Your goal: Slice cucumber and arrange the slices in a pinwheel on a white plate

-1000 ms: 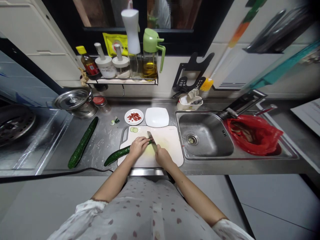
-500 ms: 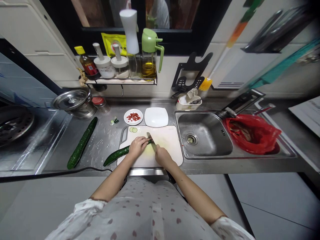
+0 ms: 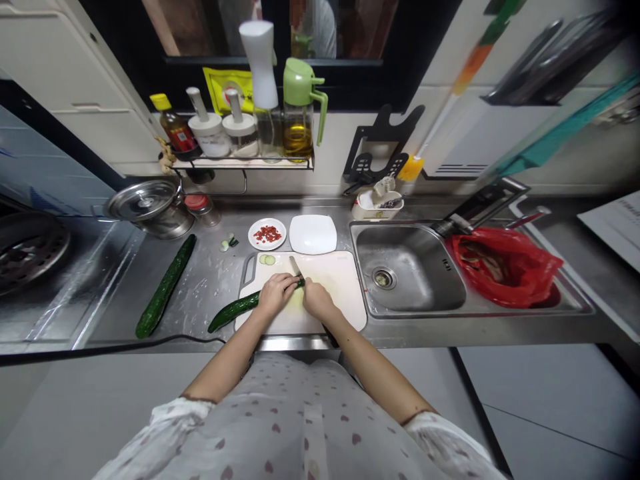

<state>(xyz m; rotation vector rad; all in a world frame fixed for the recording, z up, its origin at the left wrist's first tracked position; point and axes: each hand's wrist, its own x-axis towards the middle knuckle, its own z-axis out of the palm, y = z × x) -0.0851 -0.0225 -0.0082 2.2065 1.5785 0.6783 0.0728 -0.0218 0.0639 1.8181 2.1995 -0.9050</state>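
Note:
My left hand is closed over a dark green cucumber, pressing it onto the white cutting board. The cucumber lies aslant, one end sticking out past the board's left edge. In my right hand is a knife, its blade pointing up and away beside my left fingertips, at the cucumber's right end. Most of its handle is hidden in my fist. Round cucumber slices lie at the board's upper left. A second whole cucumber rests on the steel counter to the left.
Behind the board stand a plate of chopped red pieces and a white square dish. To the right is a sink with a red plastic bag beyond. A lidded pot and red-lidded jar stand back left.
My right hand and the knife have shifted up and slightly left, closer to my left hand. The left hand stays on the cucumber, almost unmoved.

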